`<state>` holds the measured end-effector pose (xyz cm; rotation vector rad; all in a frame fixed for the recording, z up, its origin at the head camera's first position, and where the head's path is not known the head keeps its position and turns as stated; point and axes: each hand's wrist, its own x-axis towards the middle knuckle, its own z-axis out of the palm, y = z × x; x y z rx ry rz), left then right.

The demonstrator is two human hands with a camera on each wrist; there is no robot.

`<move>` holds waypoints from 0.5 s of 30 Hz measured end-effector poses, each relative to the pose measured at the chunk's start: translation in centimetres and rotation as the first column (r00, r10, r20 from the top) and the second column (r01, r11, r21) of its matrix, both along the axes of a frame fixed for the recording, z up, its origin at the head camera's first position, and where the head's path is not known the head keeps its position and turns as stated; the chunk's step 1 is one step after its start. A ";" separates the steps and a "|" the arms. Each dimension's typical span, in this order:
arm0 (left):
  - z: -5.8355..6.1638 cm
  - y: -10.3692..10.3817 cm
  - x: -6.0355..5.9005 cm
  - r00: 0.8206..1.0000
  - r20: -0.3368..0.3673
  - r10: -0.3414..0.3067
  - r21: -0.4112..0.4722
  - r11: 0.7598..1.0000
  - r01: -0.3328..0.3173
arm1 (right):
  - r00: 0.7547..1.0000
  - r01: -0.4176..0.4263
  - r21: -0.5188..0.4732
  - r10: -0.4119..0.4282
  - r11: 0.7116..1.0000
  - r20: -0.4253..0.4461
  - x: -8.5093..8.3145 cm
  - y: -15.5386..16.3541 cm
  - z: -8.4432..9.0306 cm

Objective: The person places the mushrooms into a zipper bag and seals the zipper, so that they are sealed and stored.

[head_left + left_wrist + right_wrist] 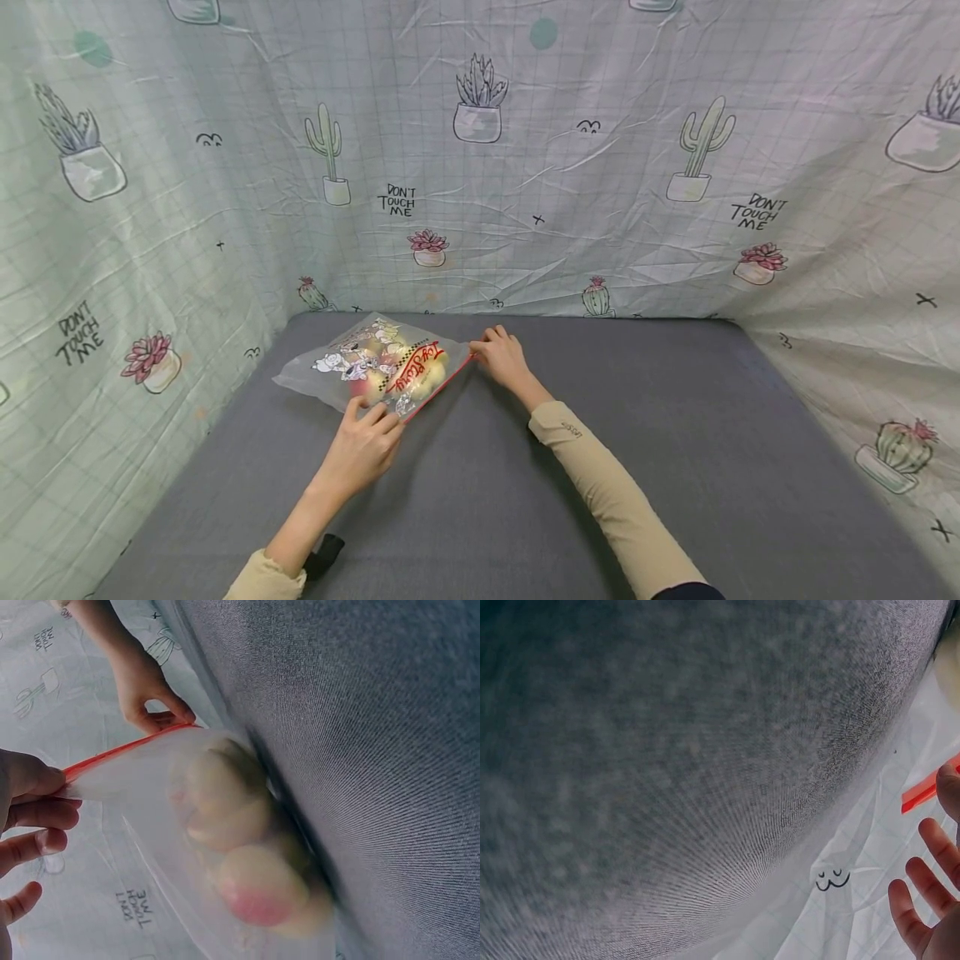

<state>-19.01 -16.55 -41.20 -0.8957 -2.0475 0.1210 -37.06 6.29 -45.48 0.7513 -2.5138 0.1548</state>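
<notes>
A clear zip bag (337, 367) with a red zip edge and printed cartoon figures lies toward the back left of the table in the head view. Inside it sit several round yellowish, pink-tinged fruits (262, 889), seen through the plastic. My left hand (363, 442) pinches the near corner of the red zip edge (112, 755) between thumb and forefinger, its other fingers spread loosely. At the far corner of that same edge, my right hand (504, 360) pinches the zip, with its remaining fingers held apart from the bag in the right wrist view.
The grey cloth-covered table (637, 400) stretches to a hanging curtain (525, 233) printed with cacti, which encloses the back and both sides. A black strap (325, 557) shows by the left wrist.
</notes>
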 end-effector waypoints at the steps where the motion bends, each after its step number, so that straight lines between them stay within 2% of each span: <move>1: 0.1 0.0 0.1 1.000 0.002 -0.004 0.006 1.000 0.004 | 1.000 0.001 -0.002 -0.001 1.000 0.003 0.0 0.0 0.0; 6: 0.2 -0.2 0.3 1.000 0.002 -0.017 0.014 1.000 0.017 | 1.000 0.006 -0.006 -0.006 1.000 -0.005 0.0 0.0 0.0; 15: 0.3 -0.4 0.6 1.000 0.016 0.005 0.016 1.000 -0.005 | 1.000 0.018 -0.009 -0.018 1.000 0.006 0.1 0.1 0.0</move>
